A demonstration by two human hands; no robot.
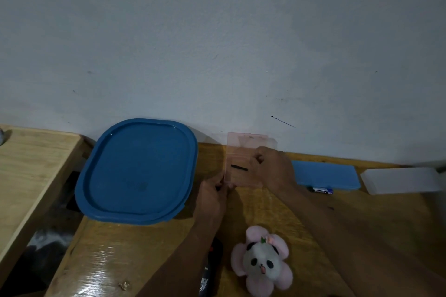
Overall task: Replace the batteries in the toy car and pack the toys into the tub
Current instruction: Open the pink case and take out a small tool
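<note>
A clear pink plastic case (243, 159) stands open on the wooden table (149, 248) near the wall, with a short black stick (239, 167) lying in it. My left hand (212, 198) pinches the case's near left corner. My right hand (270, 166) grips its right side, fingers curled over the edge. A battery (321, 190) lies to the right, in front of a blue case (325, 175). A pink panda plush (261, 260) sits near the front edge. A dark toy (211, 270) lies partly hidden under my left forearm. The blue tub lid (137, 171) lies to the left.
A white translucent box (403, 179) sits at the far right by the wall. A second, lighter wooden surface (29, 166) stands to the left across a dark gap. A small crumb-like scrap (124, 285) lies near the table's front edge.
</note>
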